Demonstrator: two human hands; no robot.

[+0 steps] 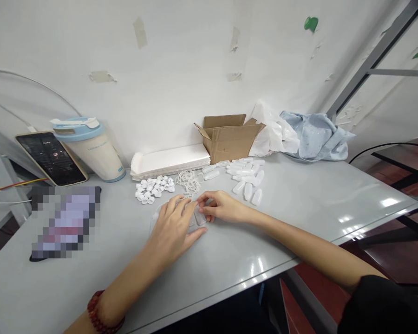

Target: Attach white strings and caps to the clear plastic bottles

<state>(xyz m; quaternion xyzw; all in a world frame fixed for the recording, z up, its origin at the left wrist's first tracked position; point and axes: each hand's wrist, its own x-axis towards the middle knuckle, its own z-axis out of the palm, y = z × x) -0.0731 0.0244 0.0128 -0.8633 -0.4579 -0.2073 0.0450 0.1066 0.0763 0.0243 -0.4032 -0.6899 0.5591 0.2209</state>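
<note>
Risk: the tray is clear, seems thin, and lies on a glossy bench; uneven pressure could slide or tip it, the likely cause being the left hand bearing on one side while the right pulls at the other. A push away from the body might also run the tray into the cords, just beyond it, and snag or scatter the loose pile. White parts near the left fingers could be knocked out of their group by a careless sweep; same for the clear pieces beyond the right hand. Hands: left hand spread over the tray, palm down, thumb well apart from the fingers, covering much of it. Right hand narrow, fingers curled, thumb and fingertips close together at the tray's right side; cannot tell whether anything is pinched there. Tray sits on the bench in front of the person, beneath and between both hands; its contents, if any, not legible.
</note>
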